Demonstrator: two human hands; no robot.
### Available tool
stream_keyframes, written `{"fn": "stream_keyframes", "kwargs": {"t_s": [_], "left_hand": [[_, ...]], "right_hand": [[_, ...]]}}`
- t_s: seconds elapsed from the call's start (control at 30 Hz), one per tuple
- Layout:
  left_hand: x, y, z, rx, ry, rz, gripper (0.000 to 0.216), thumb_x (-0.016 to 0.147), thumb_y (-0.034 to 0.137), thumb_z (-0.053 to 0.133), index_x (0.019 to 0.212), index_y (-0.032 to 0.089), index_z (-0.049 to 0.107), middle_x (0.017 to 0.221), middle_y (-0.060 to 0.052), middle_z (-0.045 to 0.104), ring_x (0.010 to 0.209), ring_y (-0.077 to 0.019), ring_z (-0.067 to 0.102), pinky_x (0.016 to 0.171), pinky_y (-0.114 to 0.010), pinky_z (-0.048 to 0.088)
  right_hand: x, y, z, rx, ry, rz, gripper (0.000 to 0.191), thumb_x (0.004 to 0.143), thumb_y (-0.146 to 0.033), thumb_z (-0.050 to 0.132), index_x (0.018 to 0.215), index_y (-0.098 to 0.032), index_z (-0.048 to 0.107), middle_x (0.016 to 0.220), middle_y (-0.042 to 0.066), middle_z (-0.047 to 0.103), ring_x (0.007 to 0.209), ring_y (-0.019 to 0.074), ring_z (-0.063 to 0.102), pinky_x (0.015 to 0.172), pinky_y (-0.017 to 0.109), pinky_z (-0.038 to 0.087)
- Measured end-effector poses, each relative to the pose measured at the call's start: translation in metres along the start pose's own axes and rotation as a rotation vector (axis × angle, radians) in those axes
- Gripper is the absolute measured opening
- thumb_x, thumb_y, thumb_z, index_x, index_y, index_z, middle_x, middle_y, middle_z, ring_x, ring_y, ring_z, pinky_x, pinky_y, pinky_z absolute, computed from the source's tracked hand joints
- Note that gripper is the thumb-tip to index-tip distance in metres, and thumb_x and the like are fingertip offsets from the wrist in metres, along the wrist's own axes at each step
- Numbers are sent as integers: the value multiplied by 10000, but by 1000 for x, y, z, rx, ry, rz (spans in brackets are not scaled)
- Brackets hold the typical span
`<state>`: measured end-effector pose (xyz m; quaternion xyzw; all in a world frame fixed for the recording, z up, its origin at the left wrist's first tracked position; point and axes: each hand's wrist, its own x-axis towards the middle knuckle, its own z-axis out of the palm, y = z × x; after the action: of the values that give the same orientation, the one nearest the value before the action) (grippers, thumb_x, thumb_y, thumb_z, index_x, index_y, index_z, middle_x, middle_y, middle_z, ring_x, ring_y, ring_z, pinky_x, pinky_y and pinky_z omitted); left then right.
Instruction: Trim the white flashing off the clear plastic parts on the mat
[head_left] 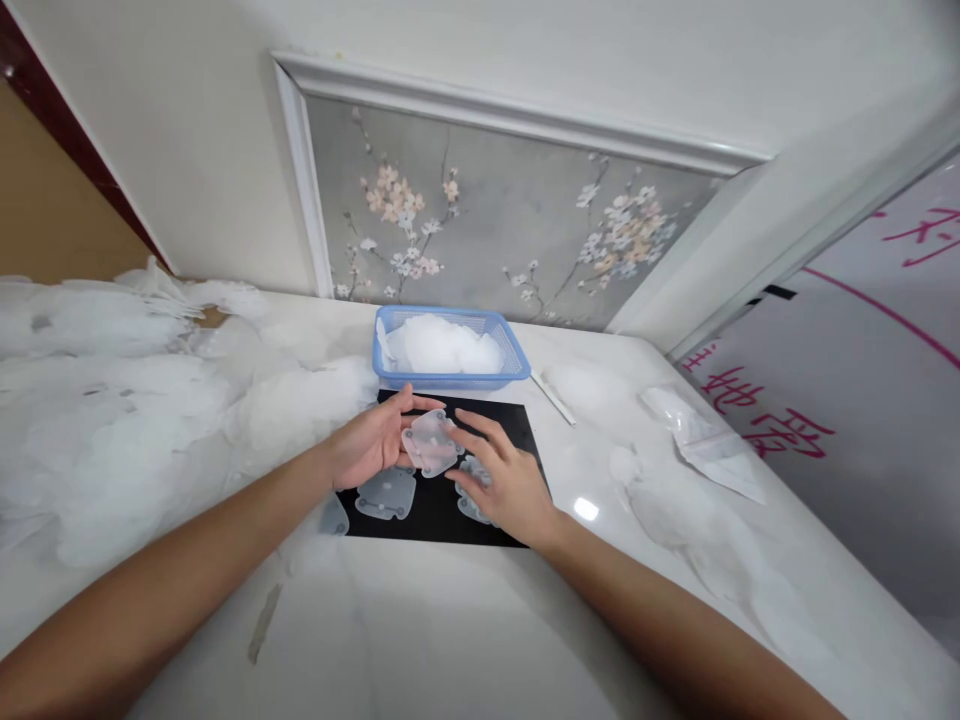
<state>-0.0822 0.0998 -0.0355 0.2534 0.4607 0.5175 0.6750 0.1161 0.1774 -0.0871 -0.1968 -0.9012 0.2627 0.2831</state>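
Observation:
A thin translucent plastic piece [429, 446] with a notched outline and small round marks is held up above a black mat. My left hand [373, 440] grips it by its left side, fingers behind it. Fingers apart and bent, my right hand [504, 480] is at the piece's right edge; its fingertips overlap that edge, and whether they press on it is unclear. Below, on the black mat [442, 520], lies a similar piece [385, 494]. Several more such pieces [472, 490] are partly hidden under my right hand. Another piece [335, 515] rests at the mat's left edge.
Behind the mat stands a blue basket [452, 381] holding white translucent pieces [442, 343]. Large heaps of similar pieces [127, 430] cover the table's left side. To the right lie a white stick [553, 398], a clear plastic bag [712, 450] and more loose pieces [682, 515].

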Motion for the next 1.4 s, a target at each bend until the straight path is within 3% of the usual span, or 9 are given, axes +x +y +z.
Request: {"fn": "stream_keyframes", "kwargs": {"t_s": [0.1, 0.2, 0.37, 0.5, 0.63, 0.77, 1.0, 1.13, 1.4], "left_hand": [[-7, 9, -1, 97, -5, -3, 419, 905, 521, 495, 1126, 182, 606, 1103, -117, 666, 991, -253, 640, 882, -408, 491], [-21, 22, -7, 524, -50, 22, 304, 818, 442, 648, 1036, 230, 660, 1033, -81, 681, 995, -260, 608, 846, -340, 452], [-38, 17, -15, 1166, 75, 123, 343, 531, 165, 801, 848, 246, 699, 840, -20, 618, 803, -239, 538, 669, -270, 373], [-29, -2, -20, 1140, 125, 137, 194, 562, 158, 752, 732, 222, 682, 633, 25, 539, 622, -182, 482, 585, -260, 323], [-16, -11, -24, 690, 301, 228, 186, 707, 300, 728, 682, 195, 577, 648, 27, 573, 662, -166, 545, 624, -261, 390], [-8, -17, -27, 145, 348, 172, 202, 767, 294, 730, 849, 187, 580, 864, -23, 684, 839, -177, 657, 756, -283, 497], [-2, -20, -36, -72, 196, 126, 256, 846, 317, 663, 1053, 165, 667, 979, -92, 731, 936, -229, 693, 794, -320, 541], [-2, -19, -35, -135, 181, 92, 314, 902, 378, 576, 1101, 143, 642, 1005, -123, 736, 973, -241, 695, 850, -354, 537], [-3, -18, -34, -179, 103, 88, 410, 948, 490, 423, 1068, 140, 598, 1013, -146, 723, 985, -285, 694, 914, -467, 497]], "right_hand": [[8, -3, 0, 287, 28, 76, 166, 869, -330, 615, 991, -287, 719, 1131, 72, 694, 956, 255, 670, 811, 394, 545], [24, -4, -5, 678, 62, 383, 192, 810, -416, 673, 822, -225, 695, 733, 37, 700, 661, 205, 656, 617, 335, 526], [49, 2, -16, 1113, -278, 710, 371, 602, -354, 836, 886, -162, 694, 663, -1, 685, 489, 114, 574, 493, 241, 458], [51, 12, -14, 1232, -247, 739, 382, 572, -300, 853, 898, -154, 714, 704, 5, 715, 506, 83, 576, 516, 203, 438], [45, 19, -9, 1264, -152, 781, 385, 554, -291, 858, 885, -158, 713, 657, -5, 704, 487, 85, 570, 505, 205, 429], [47, 15, -22, 1186, -123, 769, 361, 531, -313, 865, 811, -154, 703, 668, 17, 709, 515, 118, 601, 532, 242, 466], [126, 6, -63, 806, 33, 463, 291, 628, -414, 800, 756, -182, 680, 654, -5, 657, 559, 137, 577, 548, 259, 437], [193, 24, -40, 79, -77, 372, 210, 685, -382, 783, 731, -195, 697, 698, 28, 670, 693, 189, 602, 681, 309, 448], [195, 48, -3, -83, 92, 282, 197, 922, -316, 496, 981, -205, 648, 1035, 94, 699, 997, 232, 611, 901, 368, 427]]}}
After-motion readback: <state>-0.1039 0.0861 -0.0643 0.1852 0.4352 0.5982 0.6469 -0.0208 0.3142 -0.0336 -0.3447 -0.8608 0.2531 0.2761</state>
